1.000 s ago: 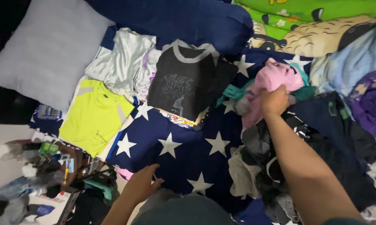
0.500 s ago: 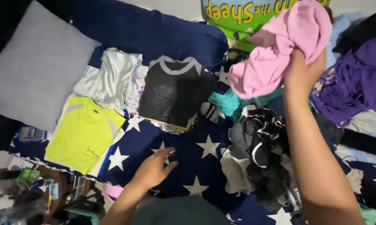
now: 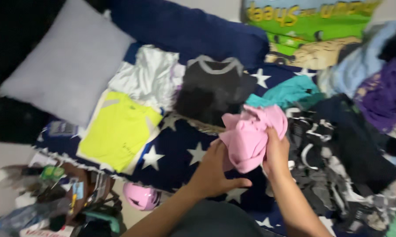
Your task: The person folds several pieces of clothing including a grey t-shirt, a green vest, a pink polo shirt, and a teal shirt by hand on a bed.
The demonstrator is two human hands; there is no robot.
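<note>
- Head view, centre: crumpled pink cloth garment, bunched in a soft lump above the navy star-printed bedsheet, held between both hands.
- Right hand: clenched on the garment's right edge, fingers wrapped into the fabric.
- Left hand: cupped against the garment's lower left side, thumb stretched out under it; touching the cloth, though a firm grasp cannot be told through the blur.
- Left of the hands: flat folded neon-yellow shirt on the bed, just beside a folded pale grey satin top.
- Above the garment: folded black shirt with grey collar, lying flat.
- Far left: large grey pillow, tilted at the bed's edge.
- Right: loose heap of dark black-and-white clothes, with a teal cloth just above the pink garment.
- Lower left, off the bed: small pink helmet-shaped object on the floor among blurred clutter.
</note>
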